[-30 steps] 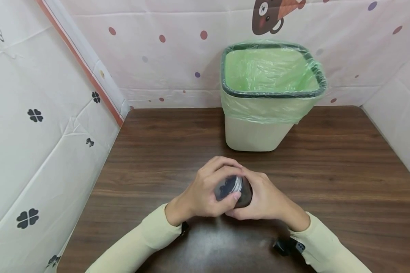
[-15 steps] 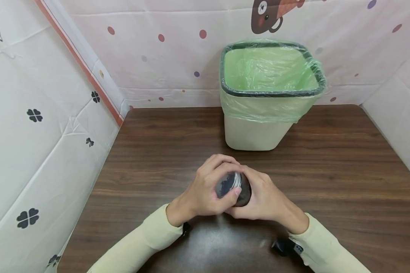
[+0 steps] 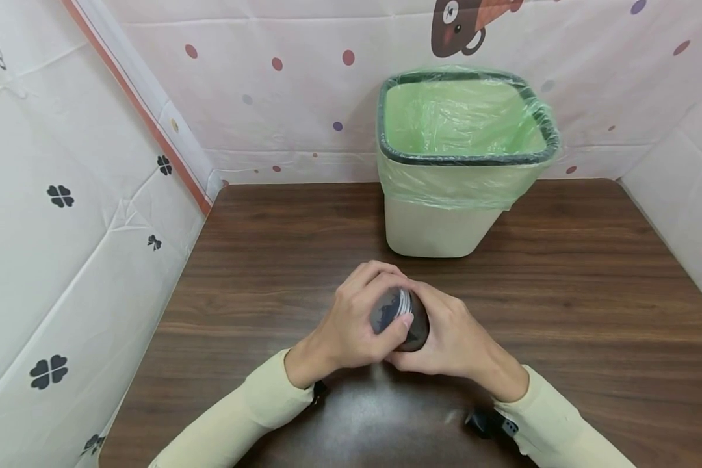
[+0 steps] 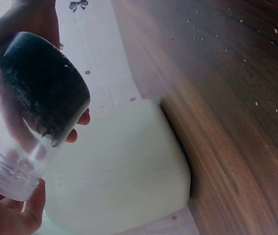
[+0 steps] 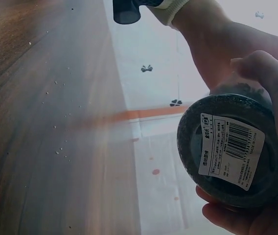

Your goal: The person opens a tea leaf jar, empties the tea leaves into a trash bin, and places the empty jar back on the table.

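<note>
A clear jar (image 3: 419, 328) with dark matter inside is held tilted on its side between both hands. My left hand (image 3: 351, 325) grips its ridged clear end (image 4: 11, 169), thumb and fingers curled round it. Around the dark base end curls my right hand (image 3: 453, 335). In the left wrist view, the dark contents (image 4: 43, 85) lie toward the base, while the other end looks clear. On the jar's bottom, the right wrist view has a white barcode label (image 5: 232, 152). Whether the ridged end is a lid or a bare neck I cannot tell.
A pale bin (image 3: 435, 227) with a green liner (image 3: 462, 188) stands just beyond the hands, against the patterned backdrop (image 3: 240, 91). Small white specks (image 5: 56, 127) are scattered on the dark wooden table (image 3: 257, 260). A black device (image 3: 491, 422) sits at the right wrist.
Both hands and the jar have shifted very slightly away from the body, toward the bin. The grip looks the same throughout.
</note>
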{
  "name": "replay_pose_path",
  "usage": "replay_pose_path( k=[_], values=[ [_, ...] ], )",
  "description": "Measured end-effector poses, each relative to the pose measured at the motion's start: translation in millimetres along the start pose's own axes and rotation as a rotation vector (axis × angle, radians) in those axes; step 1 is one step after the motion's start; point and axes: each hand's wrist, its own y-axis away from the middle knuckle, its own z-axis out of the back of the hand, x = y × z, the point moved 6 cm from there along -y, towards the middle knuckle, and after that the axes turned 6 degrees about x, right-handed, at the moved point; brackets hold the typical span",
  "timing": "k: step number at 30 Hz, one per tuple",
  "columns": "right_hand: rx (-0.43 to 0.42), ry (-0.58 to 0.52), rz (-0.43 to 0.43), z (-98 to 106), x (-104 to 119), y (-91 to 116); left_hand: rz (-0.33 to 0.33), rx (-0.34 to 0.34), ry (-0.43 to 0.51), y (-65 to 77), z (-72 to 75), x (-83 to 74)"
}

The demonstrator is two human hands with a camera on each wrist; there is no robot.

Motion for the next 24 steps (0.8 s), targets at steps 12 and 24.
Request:
replay_pose_path(
  k=[12,24],
  values=[
    [-0.024,0.053,0.008,0.5,0.0,-0.5,0.152,0.003,-0.048,2.5,-1.1,8.3],
    [-0.037,0.078,0.016,-1.0,-0.4,0.6,0.212,-0.011,-0.065,4.5,-1.4,11.0]
  ],
)
